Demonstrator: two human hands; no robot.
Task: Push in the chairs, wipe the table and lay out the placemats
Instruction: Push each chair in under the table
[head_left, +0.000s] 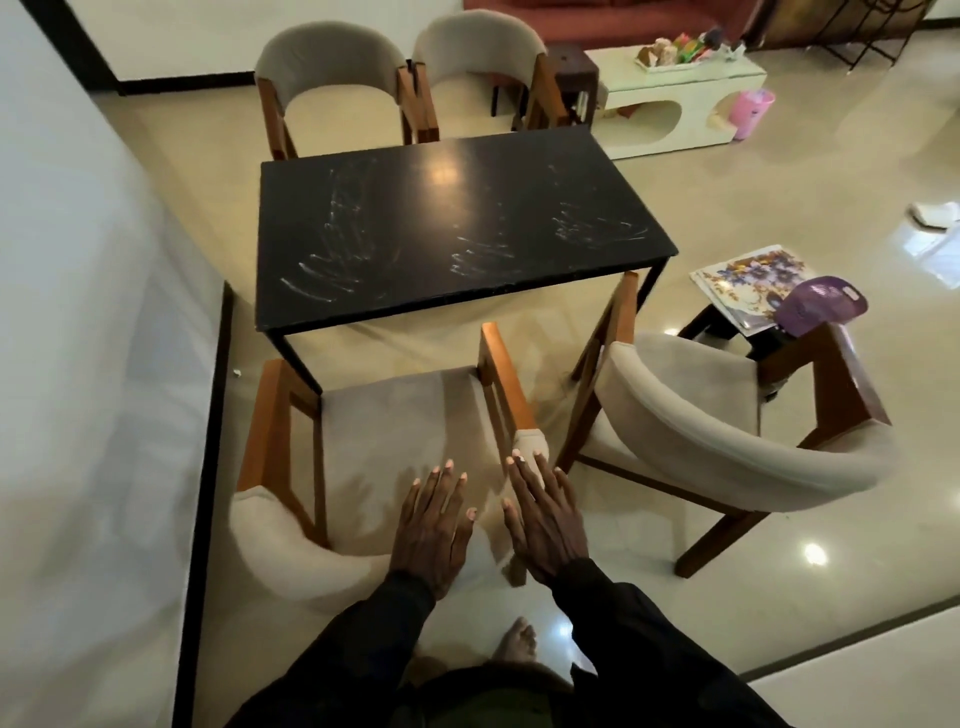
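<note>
At the padded back of the near chair (395, 426), the left hand (434, 525) and right hand (543, 519) lie spread flat, fingers straight, holding nothing; whether they touch it I cannot tell. The chair sits pulled out before the smeared black table (452, 223). Wood-framed, it is likely stiff and fairly heavy, so it is best pushed at the backrest or wooden arms. A second chair (727, 415) stands angled to the right.

Black long sleeves (628, 618) to wrists; left hand (431, 525), right hand (543, 519) bare, short pale nails (471, 514); bare foot (517, 644).
</note>
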